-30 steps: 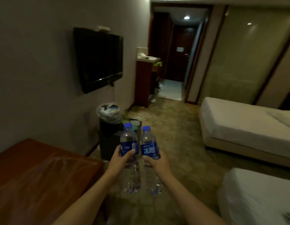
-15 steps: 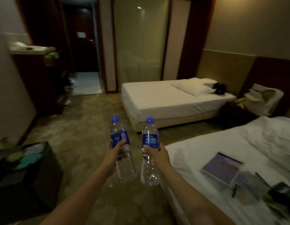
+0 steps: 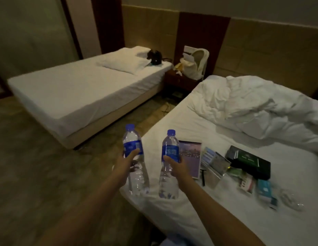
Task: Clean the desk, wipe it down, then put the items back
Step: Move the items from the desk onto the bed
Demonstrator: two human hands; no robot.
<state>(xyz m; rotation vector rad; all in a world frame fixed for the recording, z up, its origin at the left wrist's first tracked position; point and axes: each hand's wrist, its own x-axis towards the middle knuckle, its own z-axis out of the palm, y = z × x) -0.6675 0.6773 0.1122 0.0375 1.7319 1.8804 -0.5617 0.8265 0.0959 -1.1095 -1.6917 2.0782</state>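
Bottles upright over bed (image 3: 199,132) | left hand (image 3: 124,164) grips one (image 3: 135,160) | right hand (image 3: 177,167) grips other (image 3: 168,162)

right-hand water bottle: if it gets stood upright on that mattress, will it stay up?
Probably not well. The right-hand water bottle is tall and narrow, and the bed under it is soft, wrinkled sheet, so it may tip. It looks round, so once down it could roll. It looks full, so likely heavy for its size; the right hand holds it mid-body.

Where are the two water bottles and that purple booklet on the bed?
Left bottle (image 3: 132,148), head view: on its blue label.
Right bottle (image 3: 169,150), head view: on its blue label.
Purple booklet (image 3: 191,157), head view: on its cover's middle.
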